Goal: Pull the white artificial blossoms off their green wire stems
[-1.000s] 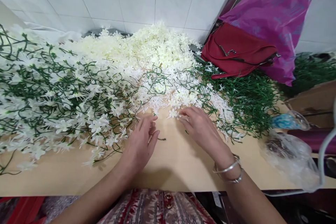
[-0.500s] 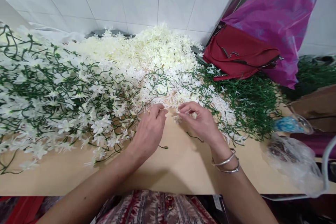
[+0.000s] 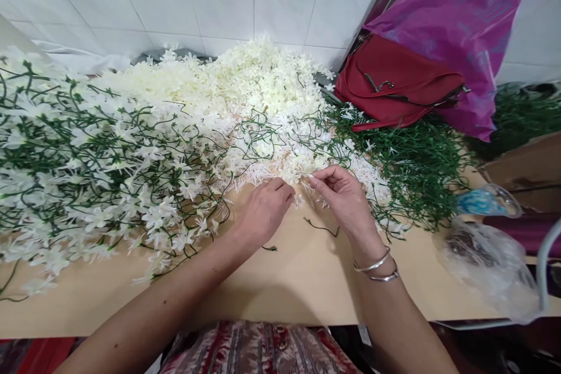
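My left hand (image 3: 267, 210) is over the front edge of the white blossoms, its fingers curled together around something too small to make out. To its right, my right hand (image 3: 342, 196) pinches a small white flower piece (image 3: 310, 177) between thumb and forefinger. Pale loose blossoms (image 3: 263, 79) are heaped beyond both hands, with thin green stems (image 3: 258, 134) lying over white ones. Just below my right hand a single green stem (image 3: 322, 227) rests on the table (image 3: 289, 280).
White flowers on green stems (image 3: 96, 169) cover the left side. Green stems (image 3: 421, 169) are piled at the right beneath a red bag (image 3: 394, 82). Beyond are a purple plastic bag (image 3: 468, 29), a clear plastic bag (image 3: 491, 269) and a cardboard box (image 3: 526, 169).
My left hand has moved right and slightly down, closer to my right hand, and its fingers have curled in. The view has shifted slightly.
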{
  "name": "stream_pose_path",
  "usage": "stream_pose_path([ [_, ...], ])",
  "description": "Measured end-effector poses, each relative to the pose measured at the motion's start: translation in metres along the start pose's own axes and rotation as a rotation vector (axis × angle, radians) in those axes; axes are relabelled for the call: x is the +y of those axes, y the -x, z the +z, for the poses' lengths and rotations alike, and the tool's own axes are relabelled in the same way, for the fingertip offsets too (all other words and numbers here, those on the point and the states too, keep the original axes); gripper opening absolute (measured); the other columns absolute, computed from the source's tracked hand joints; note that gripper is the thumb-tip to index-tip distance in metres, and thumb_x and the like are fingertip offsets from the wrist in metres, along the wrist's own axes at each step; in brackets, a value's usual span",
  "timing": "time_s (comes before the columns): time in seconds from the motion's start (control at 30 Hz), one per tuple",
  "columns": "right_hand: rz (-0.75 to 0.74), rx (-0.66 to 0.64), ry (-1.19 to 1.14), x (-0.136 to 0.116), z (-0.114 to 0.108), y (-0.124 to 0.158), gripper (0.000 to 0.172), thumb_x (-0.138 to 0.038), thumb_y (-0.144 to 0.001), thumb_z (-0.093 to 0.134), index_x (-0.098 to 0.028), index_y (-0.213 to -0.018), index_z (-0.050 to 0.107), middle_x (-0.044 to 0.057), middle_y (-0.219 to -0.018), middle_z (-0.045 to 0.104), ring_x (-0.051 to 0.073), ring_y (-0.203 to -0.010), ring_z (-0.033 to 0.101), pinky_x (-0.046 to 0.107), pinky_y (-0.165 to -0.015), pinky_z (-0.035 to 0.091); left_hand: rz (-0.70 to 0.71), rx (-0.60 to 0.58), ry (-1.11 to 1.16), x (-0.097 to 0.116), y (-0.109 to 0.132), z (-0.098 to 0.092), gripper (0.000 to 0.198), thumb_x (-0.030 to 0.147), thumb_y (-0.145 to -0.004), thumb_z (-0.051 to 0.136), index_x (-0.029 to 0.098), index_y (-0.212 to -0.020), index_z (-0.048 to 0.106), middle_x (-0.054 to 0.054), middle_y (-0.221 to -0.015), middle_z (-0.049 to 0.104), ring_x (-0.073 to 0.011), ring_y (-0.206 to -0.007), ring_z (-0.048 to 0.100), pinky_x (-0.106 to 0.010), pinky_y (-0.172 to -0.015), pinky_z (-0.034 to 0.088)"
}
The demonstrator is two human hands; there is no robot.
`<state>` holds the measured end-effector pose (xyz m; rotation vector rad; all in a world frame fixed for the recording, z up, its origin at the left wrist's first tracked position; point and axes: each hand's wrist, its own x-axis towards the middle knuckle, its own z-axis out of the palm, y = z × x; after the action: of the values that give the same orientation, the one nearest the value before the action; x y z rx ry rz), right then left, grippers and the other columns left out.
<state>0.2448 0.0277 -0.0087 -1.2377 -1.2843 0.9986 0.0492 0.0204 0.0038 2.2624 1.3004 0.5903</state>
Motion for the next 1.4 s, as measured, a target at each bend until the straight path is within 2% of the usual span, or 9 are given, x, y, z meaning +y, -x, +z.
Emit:
stream_pose_path([
  [0.27,-0.042,-0.02,0.072,-0.009,0.007,0.006,0.014,-0.033,-0.086,0.079,-0.022,-0.085,0.071,0.001,-0.081,0.069,0.018,-0.077,0.059,0.033,-0.075,0.048,-0.083,0.268,0.314,-0.008,0.007,-0.014,0.011,0.022,-0.097,0.065,0.02,-0.092,0.074,-0.002,-0.086,0.074,-0.0178,-0.077,0.066,-0.029,-0.077,0.049],
  [0.5,-0.054,-0.076,0.079,-0.029,0.03,0.02,0.013,-0.029,-0.085,0.076,-0.022,-0.078,0.068,0.001,-0.079,0.068,0.018,-0.077,0.059,0.034,-0.076,0.047,-0.237,0.277,0.52,-0.007,0.019,-0.018,0.016,0.031,-0.098,0.065,0.019,-0.089,0.071,-0.001,-0.078,0.072,-0.015,-0.069,0.063,-0.026,-0.065,0.046],
  [0.6,-0.006,-0.051,0.107,-0.029,0.035,0.023,0.012,-0.028,-0.083,0.074,-0.021,-0.076,0.067,0.001,-0.076,0.066,0.017,-0.074,0.056,0.033,-0.073,0.045,-0.138,0.313,0.414,-0.004,0.021,-0.016,0.011,0.023,-0.097,0.065,0.019,-0.089,0.071,0.0,-0.078,0.071,-0.0144,-0.071,0.064,-0.026,-0.067,0.048],
  [0.77,0.121,-0.096,0.047,-0.026,0.036,0.024,0.013,-0.031,-0.082,0.073,-0.021,-0.076,0.067,0.0,-0.073,0.063,0.016,-0.068,0.054,0.032,-0.067,0.044,0.216,0.403,0.131,-0.006,0.02,-0.011,0.011,0.012,-0.101,0.058,0.017,-0.096,0.067,-0.009,-0.105,0.072,-0.0185,-0.099,0.07,-0.03,-0.088,0.056],
  [0.93,0.029,-0.073,-0.031,-0.023,0.034,0.02,0.01,-0.028,-0.079,0.078,-0.022,-0.075,0.071,0.008,-0.11,0.071,0.022,-0.105,0.066,0.035,-0.09,0.051,0.284,0.4,0.085,-0.013,0.019,-0.009,0.012,0.012,-0.103,0.056,0.018,-0.105,0.066,-0.01,-0.114,0.071,-0.0181,-0.105,0.07,-0.031,-0.094,0.058],
  [1.0,0.019,-0.098,-0.082,-0.021,0.034,0.019,0.01,-0.027,-0.079,0.079,-0.022,-0.075,0.071,0.007,-0.105,0.073,0.022,-0.105,0.068,0.037,-0.095,0.051,0.28,0.401,0.107,-0.015,0.019,-0.008,0.012,0.012,-0.103,0.056,0.019,-0.105,0.066,-0.01,-0.115,0.07,-0.0176,-0.106,0.07,-0.031,-0.095,0.058],
  [1.1,0.019,-0.063,-0.113,-0.019,0.034,0.019,0.011,-0.027,-0.078,0.08,-0.023,-0.075,0.071,0.004,-0.092,0.072,0.021,-0.095,0.068,0.036,-0.091,0.053,0.254,0.417,0.123,-0.014,0.018,-0.007,0.011,0.012,-0.102,0.059,0.019,-0.104,0.067,-0.01,-0.112,0.071,-0.018,-0.106,0.07,-0.031,-0.095,0.058],
  [1.3,0.003,-0.016,-0.047,-0.019,0.038,0.022,0.01,-0.024,-0.077,0.079,-0.022,-0.074,0.07,0.005,-0.09,0.073,0.02,-0.09,0.068,0.036,-0.087,0.053,0.096,0.439,0.253,-0.006,0.021,-0.009,0.017,0.014,-0.096,0.067,0.017,-0.113,0.067,-0.006,-0.103,0.076,-0.0135,-0.081,0.071,-0.025,-0.077,0.057],
  [1.4,-0.037,-0.024,-0.002,-0.019,0.041,0.024,0.009,-0.024,-0.078,0.077,-0.023,-0.074,0.069,0.004,-0.089,0.073,0.021,-0.089,0.069,0.036,-0.086,0.053,0.012,0.426,0.363,-0.004,0.022,-0.008,0.01,0.019,-0.096,0.07,0.017,-0.106,0.072,-0.004,-0.099,0.079,-0.0136,-0.08,0.072,-0.024,-0.077,0.056],
])
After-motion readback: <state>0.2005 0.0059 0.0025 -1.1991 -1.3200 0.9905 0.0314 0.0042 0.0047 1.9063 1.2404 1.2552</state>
